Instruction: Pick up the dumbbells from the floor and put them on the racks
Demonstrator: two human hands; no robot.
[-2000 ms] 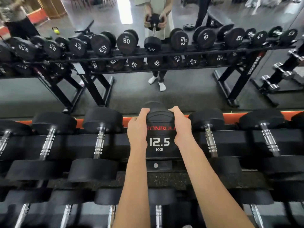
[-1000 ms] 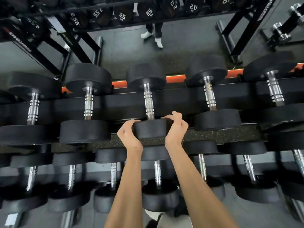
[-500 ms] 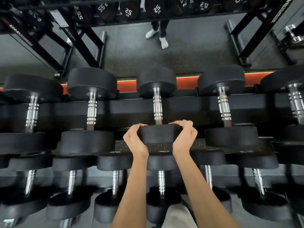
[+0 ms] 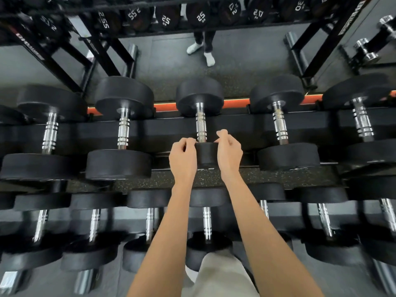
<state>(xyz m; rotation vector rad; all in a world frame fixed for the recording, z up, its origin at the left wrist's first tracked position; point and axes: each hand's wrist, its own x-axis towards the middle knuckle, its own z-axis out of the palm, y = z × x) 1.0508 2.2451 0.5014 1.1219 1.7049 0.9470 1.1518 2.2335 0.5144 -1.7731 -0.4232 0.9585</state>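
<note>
A black dumbbell [image 4: 201, 123] with a chrome handle lies across the top tier of the black rack [image 4: 162, 133], its far head by the orange strip. My left hand [image 4: 182, 157] grips the left side of its near head, fingers curled over the top edge. My right hand [image 4: 228, 154] grips the right side the same way. The near head is mostly hidden between my two hands.
Other dumbbells [image 4: 121, 129] fill the top tier on both sides, close to my hands, and a lower tier [image 4: 206, 221] holds several more. A mirror behind shows another rack [image 4: 321, 39] and a person's feet [image 4: 203, 52].
The dumbbell went from being held upright by its end to lying flat on the top tier. My hands stay on its near head, fingers now curled higher over its edge.
</note>
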